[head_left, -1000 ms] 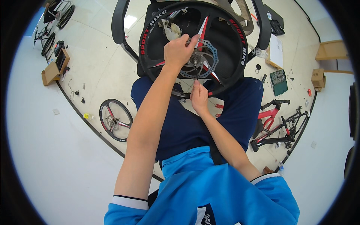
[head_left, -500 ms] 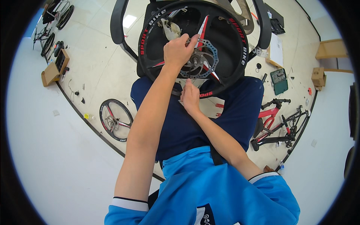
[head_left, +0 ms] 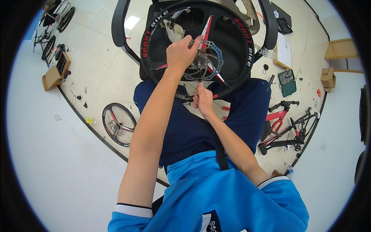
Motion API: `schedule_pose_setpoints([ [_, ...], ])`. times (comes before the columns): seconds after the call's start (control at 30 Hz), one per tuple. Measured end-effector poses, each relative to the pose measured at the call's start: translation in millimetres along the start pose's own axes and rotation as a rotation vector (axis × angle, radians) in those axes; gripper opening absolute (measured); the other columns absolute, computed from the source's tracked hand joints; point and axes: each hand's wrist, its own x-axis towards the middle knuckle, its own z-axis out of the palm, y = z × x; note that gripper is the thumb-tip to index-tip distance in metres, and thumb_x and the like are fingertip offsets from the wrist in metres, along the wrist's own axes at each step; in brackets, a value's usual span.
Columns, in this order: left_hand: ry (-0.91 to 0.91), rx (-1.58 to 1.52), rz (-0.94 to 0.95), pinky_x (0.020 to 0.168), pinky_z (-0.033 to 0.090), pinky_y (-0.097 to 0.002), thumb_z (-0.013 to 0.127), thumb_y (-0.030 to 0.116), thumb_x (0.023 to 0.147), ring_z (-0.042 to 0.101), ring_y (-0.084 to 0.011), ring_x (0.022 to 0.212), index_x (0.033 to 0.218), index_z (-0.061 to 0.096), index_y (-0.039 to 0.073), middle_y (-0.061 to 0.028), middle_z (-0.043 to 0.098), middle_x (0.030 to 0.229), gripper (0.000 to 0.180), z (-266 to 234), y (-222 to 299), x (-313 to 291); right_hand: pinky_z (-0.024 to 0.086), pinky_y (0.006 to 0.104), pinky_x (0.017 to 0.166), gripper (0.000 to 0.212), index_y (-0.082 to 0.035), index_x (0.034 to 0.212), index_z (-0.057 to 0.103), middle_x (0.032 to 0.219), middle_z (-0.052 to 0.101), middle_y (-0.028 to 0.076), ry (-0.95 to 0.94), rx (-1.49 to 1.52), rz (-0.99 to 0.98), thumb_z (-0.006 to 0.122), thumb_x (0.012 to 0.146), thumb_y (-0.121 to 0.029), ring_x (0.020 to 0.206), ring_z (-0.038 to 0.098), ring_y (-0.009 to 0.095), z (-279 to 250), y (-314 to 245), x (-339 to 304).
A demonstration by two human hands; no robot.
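Note:
A black bicycle wheel (head_left: pixel 249 42) with red and white spokes lies flat across my thighs and the seat of a black chair. At its hub sits a silver brake disc (head_left: pixel 218 60) with a toothed, drilled rim. My left hand (head_left: pixel 181 53) is closed at the disc's upper left edge, against the wheel; its fingertips are partly hidden. Below the disc, my right hand (head_left: pixel 203 101) is pinched shut around a thin dark tool (head_left: pixel 200 79), perhaps a hex key, whose tip points up at the disc. A crumpled cream cloth or glove (head_left: pixel 174 31) lies just beyond my left hand.
Black armrests (head_left: pixel 120 23) flank the wheel. On the floor to the left are a second wheel (head_left: pixel 132 123) and an opened cardboard box (head_left: pixel 51 76). To the right stand a green case of small parts (head_left: pixel 288 89) and a red and black bicycle frame (head_left: pixel 276 116).
My right hand has shifted slightly right and turned, its fingers now curled more tightly below the disc. My left hand stays at the disc's edge. The wheel has barely moved.

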Motion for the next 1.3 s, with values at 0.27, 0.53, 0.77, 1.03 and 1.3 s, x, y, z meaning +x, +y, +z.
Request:
schedule_pose_setpoints([
  [0.27, 0.014, 0.018, 0.014, 0.048, 0.047, -0.0442, 0.068, 0.044, 0.092, 0.062, -0.0358, 0.052, 0.064, 0.055, 0.008, -0.0109, 0.058, 0.052, 0.047, 0.7, 0.1, 0.6, 0.032, 0.0305, 0.047, 0.054, -0.005, 0.071, 0.044, 0.056, 0.038, 0.001, 0.064, -0.429, -0.205, 0.043, 0.109, -0.043, 0.049, 0.037, 0.011, -27.7, 8.9, 9.7],
  [0.53, 0.016, 0.011, 0.022, 0.048, 0.047, -0.044, 0.068, 0.043, 0.092, 0.062, -0.036, 0.052, 0.065, 0.055, 0.008, -0.0114, 0.058, 0.052, 0.046, 2.3, 0.5, 0.9, 0.039, 0.0363, 0.054, 0.047, 0.003, 0.08, 0.053, 0.058, 0.046, 0.009, 0.116, -0.564, -0.317, 0.043, 0.109, -0.034, 0.053, 0.041, 0.017, -23.5, 5.3, 7.4],
  [0.77, 0.014, 0.023, 0.009, 0.048, 0.047, -0.044, 0.067, 0.044, 0.092, 0.062, -0.0358, 0.052, 0.065, 0.056, 0.008, -0.0115, 0.059, 0.053, 0.047, 0.5, -1.4, 0.2, 0.04, 0.0279, 0.054, 0.038, 0.0, 0.094, 0.058, 0.064, 0.052, 0.003, 0.015, -0.379, -0.156, 0.039, 0.109, -0.029, 0.057, 0.05, 0.011, -11.7, -22.6, 2.8],
  [1.03, 0.012, 0.019, 0.01, 0.047, 0.047, -0.044, 0.067, 0.044, 0.093, 0.062, -0.0358, 0.051, 0.065, 0.056, 0.008, -0.0117, 0.059, 0.053, 0.046, 0.6, -2.1, -0.3, 0.04, 0.0291, 0.056, 0.037, 0.0, 0.093, 0.059, 0.067, 0.051, 0.003, -0.029, -0.34, -0.073, 0.043, 0.108, -0.031, 0.059, 0.047, 0.011, -5.2, -24.0, 6.0],
  [1.3, 0.03, 0.004, 0.031, 0.047, 0.046, -0.044, 0.067, 0.044, 0.093, 0.061, -0.0358, 0.051, 0.065, 0.055, 0.008, -0.0119, 0.058, 0.052, 0.047, 2.3, -2.8, -0.3, 0.036, 0.0245, 0.047, 0.044, -0.006, 0.081, 0.049, 0.062, 0.042, -0.003, 0.054, -0.519, -0.225, 0.04, 0.111, -0.037, 0.052, 0.041, 0.007, -12.3, -13.7, 9.9],
])
